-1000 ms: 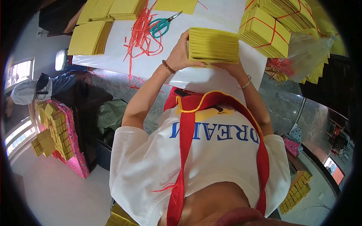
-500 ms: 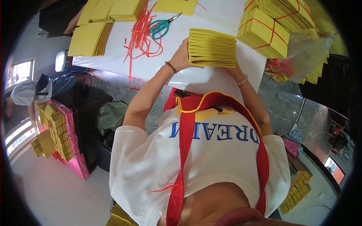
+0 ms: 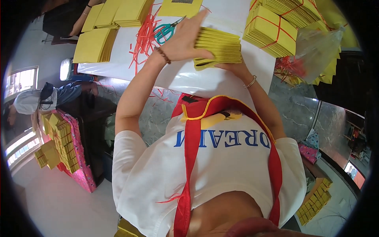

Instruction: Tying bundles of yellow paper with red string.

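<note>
A thick stack of folded yellow paper sheets (image 3: pixel 219 47) stands at the table's near edge with its layered edges toward me. My left hand (image 3: pixel 183 41) is open at the stack's left side, fingers stretched out and a little blurred, the thumb across its near face. My right hand (image 3: pixel 233 69) grips the stack from below at its near right corner; most of its fingers are hidden. Beyond my left hand lie teal-handled scissors (image 3: pixel 165 31), partly covered by the hand, beside a tangle of red plastic strips (image 3: pixel 145 41).
Loose yellow paper stacks (image 3: pixel 94 45) lie at the table's far left. Yellow bundles tied with red strip (image 3: pixel 272 31) stand at the right, beside a clear plastic bag (image 3: pixel 321 47). Another person (image 3: pixel 33 100) is at the left. Piled bundles (image 3: pixel 65 138) rest on a pink cloth.
My left hand has let go of the stack's side and opened, its fingers swinging up and away. The stack has shifted slightly left and tilted, while my right hand stays beneath it.
</note>
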`<state>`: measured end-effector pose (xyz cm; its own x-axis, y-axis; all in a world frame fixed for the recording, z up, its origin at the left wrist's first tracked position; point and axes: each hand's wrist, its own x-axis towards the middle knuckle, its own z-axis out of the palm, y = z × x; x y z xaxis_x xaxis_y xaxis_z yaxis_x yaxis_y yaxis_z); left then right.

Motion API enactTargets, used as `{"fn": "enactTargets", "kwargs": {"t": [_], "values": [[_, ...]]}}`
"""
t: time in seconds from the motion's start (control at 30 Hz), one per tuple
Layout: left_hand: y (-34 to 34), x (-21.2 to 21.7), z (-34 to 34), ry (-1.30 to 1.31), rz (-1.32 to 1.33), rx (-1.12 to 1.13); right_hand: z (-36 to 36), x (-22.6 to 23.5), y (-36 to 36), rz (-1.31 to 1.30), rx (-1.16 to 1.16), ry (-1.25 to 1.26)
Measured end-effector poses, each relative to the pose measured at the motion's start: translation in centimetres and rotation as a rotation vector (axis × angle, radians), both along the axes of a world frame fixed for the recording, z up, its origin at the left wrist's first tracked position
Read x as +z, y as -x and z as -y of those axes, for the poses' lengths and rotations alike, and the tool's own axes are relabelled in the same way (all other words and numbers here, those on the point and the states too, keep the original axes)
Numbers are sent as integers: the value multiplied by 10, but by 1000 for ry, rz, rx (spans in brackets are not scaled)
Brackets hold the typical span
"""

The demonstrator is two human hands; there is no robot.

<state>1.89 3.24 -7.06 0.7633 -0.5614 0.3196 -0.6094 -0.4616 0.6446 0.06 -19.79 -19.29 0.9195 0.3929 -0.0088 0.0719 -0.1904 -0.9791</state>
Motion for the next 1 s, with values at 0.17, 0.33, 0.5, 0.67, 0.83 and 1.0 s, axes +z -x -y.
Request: {"fn": "enactTargets", "kwargs": {"t": [0.17, 0.33, 0.5, 0.67, 0.83, 1.0], "values": [[16, 26, 39, -571, 197, -53, -1, 0, -2, 112, -1, 88], [29, 33, 49, -657, 152, -55, 0, 6, 2, -20, 23, -87], [28, 30, 52, -715, 151, 20, -2, 7, 4, 15, 32, -95], [9, 47, 30, -609, -99, 14, 3, 1, 11, 102, -197, -385], [2, 35, -20, 177, -628, -19, -11, 19, 37, -504, -171, -877], [9, -3, -36, 481, -689, 60, -6, 29, 39, -350, 62, -947]]}}
